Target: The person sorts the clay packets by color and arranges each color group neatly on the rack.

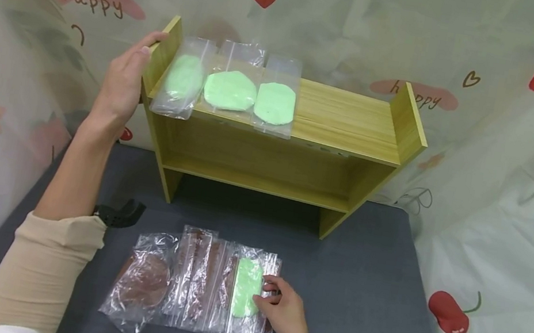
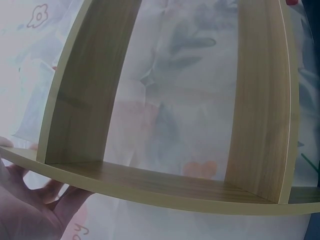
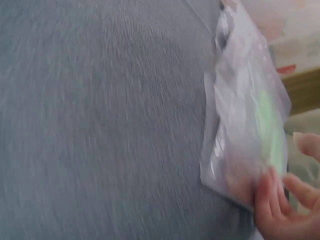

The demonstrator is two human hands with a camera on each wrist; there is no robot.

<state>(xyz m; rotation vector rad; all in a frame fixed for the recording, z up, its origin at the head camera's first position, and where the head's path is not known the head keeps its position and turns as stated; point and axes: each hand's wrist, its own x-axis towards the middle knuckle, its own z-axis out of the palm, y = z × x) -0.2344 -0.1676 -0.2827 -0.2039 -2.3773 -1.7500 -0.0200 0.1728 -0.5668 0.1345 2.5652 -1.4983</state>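
Observation:
My left hand (image 1: 123,82) grips the upper left side panel of a small wooden shelf (image 1: 342,120). In the left wrist view its fingers (image 2: 47,192) wrap the panel's edge. On the shelf's top board lie three clear zip bags with pale green flat pieces, the left one (image 1: 184,77), the middle one (image 1: 230,91) and the right one (image 1: 275,102). Down on the table, my right hand (image 1: 287,312) touches the right edge of a clear bag with a green flat piece (image 1: 246,288). Its thumb and index finger stand apart there.
Several overlapping clear bags with brown flat pieces (image 1: 199,278) lie left of and beneath the green one. A bag with a round brown piece (image 1: 146,281) is at the row's left end. Printed cloth (image 1: 346,33) surrounds the dark grey table (image 1: 356,297).

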